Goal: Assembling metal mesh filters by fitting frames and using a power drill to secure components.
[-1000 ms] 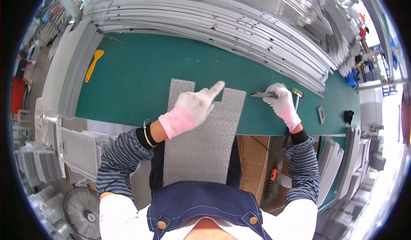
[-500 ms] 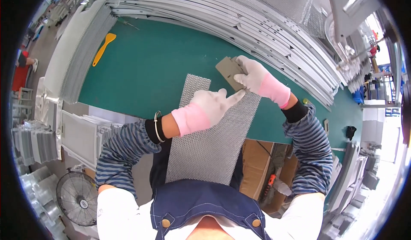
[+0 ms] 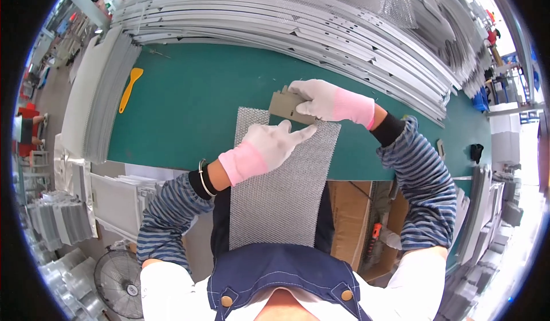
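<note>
Clamping a flat khaki notched plate (image 3: 282,104) in the right hand (image 3: 316,99) at the far end of the silver metal mesh sheet (image 3: 275,206).
It juts leftward from that grip, across the sheet's long axis; the left hand (image 3: 269,144), fingers apart, lies over the sheet.

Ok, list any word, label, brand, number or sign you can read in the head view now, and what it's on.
Nothing readable.
Fan hub badge: too small to read.
Cardboard: faint marks, too blurred to read.
Grey-brown plate in the right hand: no lettering I can make out.
Mesh sheet: none visible.
</note>
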`<control>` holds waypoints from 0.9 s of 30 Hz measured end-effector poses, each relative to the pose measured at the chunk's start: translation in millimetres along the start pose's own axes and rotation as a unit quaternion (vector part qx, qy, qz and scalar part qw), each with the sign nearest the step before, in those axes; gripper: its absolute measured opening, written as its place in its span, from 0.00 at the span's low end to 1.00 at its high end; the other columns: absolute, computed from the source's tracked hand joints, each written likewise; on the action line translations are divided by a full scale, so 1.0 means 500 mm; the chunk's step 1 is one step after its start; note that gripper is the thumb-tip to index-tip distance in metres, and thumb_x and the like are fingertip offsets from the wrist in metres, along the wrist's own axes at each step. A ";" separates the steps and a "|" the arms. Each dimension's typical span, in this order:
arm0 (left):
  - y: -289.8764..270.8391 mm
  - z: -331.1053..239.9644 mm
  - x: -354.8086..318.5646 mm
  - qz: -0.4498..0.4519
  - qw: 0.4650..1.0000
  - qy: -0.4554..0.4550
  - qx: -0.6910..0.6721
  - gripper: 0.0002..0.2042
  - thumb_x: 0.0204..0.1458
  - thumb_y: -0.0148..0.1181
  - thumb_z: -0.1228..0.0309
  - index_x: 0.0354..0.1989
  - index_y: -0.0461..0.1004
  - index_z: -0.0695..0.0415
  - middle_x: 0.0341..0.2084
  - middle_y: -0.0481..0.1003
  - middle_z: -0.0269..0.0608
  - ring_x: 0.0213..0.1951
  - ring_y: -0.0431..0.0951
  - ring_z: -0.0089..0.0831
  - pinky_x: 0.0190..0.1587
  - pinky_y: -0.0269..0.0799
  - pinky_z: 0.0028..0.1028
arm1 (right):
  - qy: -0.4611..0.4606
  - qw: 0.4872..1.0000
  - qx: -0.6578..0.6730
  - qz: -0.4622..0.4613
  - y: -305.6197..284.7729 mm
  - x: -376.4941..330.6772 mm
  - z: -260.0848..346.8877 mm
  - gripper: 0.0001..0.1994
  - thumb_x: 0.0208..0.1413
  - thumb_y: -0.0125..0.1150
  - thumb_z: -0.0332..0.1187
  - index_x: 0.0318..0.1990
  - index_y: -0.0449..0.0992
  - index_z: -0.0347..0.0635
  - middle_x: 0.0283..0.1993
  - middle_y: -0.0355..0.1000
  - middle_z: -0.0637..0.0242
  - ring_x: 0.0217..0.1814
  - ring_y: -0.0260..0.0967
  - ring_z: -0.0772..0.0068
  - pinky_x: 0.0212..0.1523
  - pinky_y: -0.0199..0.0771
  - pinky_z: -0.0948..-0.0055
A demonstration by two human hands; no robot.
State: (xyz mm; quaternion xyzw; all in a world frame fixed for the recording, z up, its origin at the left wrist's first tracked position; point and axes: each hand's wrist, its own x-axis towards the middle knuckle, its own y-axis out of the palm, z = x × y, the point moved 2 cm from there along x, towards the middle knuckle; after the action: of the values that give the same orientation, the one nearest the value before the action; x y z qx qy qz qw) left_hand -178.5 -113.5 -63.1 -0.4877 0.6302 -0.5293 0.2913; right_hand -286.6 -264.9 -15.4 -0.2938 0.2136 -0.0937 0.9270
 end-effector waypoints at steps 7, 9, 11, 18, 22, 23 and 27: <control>-0.028 -0.005 0.001 -0.102 0.988 0.048 -0.108 0.19 0.51 0.59 0.73 0.53 0.75 0.47 0.29 0.74 0.38 0.22 0.77 0.32 0.20 0.72 0.27 | -0.002 1.000 -0.021 0.021 -0.002 -0.003 0.005 0.16 0.54 0.55 0.27 0.51 0.69 0.31 0.40 0.74 0.55 0.39 0.71 0.66 0.42 0.72 0.68; -0.067 0.013 -0.005 -0.162 0.986 0.031 -0.023 0.19 0.48 0.62 0.72 0.51 0.76 0.50 0.34 0.75 0.39 0.26 0.78 0.34 0.24 0.73 0.28 | 0.012 1.000 -0.016 0.015 -0.016 -0.016 0.016 0.16 0.54 0.55 0.27 0.50 0.70 0.31 0.39 0.74 0.54 0.40 0.72 0.65 0.43 0.72 0.67; -0.138 0.038 -0.003 -0.198 0.978 -0.023 0.061 0.19 0.44 0.65 0.72 0.48 0.76 0.54 0.40 0.77 0.41 0.33 0.79 0.38 0.33 0.75 0.32 | -0.007 0.999 0.002 0.048 -0.018 -0.016 0.020 0.15 0.54 0.55 0.28 0.49 0.70 0.32 0.39 0.74 0.54 0.41 0.72 0.62 0.44 0.71 0.65; -0.123 0.129 0.052 0.133 0.912 -0.174 -0.348 0.11 0.48 0.66 0.66 0.32 0.81 0.61 0.16 0.74 0.37 0.19 0.70 0.20 0.26 0.68 0.24 | -0.005 0.998 0.048 -0.026 -0.016 -0.054 0.018 0.15 0.55 0.54 0.28 0.49 0.70 0.33 0.40 0.75 0.51 0.41 0.74 0.55 0.42 0.73 0.63; -0.135 0.128 0.047 0.193 0.891 -0.238 -0.336 0.12 0.47 0.68 0.65 0.32 0.81 0.63 0.16 0.73 0.32 0.20 0.69 0.18 0.25 0.67 0.22 | 0.018 1.000 0.010 -0.009 -0.010 -0.049 0.033 0.15 0.56 0.54 0.28 0.51 0.70 0.33 0.40 0.75 0.52 0.41 0.73 0.56 0.42 0.72 0.64; -0.135 0.128 0.047 0.192 0.892 -0.239 -0.332 0.12 0.48 0.67 0.66 0.33 0.81 0.63 0.17 0.73 0.32 0.21 0.69 0.17 0.26 0.67 0.22 | -0.010 1.000 0.001 0.001 -0.010 -0.044 0.026 0.15 0.55 0.54 0.28 0.50 0.70 0.33 0.40 0.74 0.52 0.41 0.73 0.56 0.42 0.73 0.65; -0.127 0.140 0.047 0.145 0.878 -0.170 -0.424 0.11 0.50 0.65 0.69 0.36 0.81 0.63 0.19 0.75 0.33 0.24 0.70 0.17 0.29 0.68 0.21 | -0.026 0.999 0.014 0.024 -0.029 -0.046 0.013 0.15 0.55 0.55 0.26 0.51 0.69 0.32 0.39 0.74 0.57 0.40 0.71 0.65 0.42 0.72 0.68</control>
State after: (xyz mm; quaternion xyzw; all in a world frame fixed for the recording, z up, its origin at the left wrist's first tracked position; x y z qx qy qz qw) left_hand -105.6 -159.8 -18.3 -0.5500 0.7986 -0.0724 0.2333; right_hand -304.7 -266.5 5.7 -0.2783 0.1949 -0.0664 0.9382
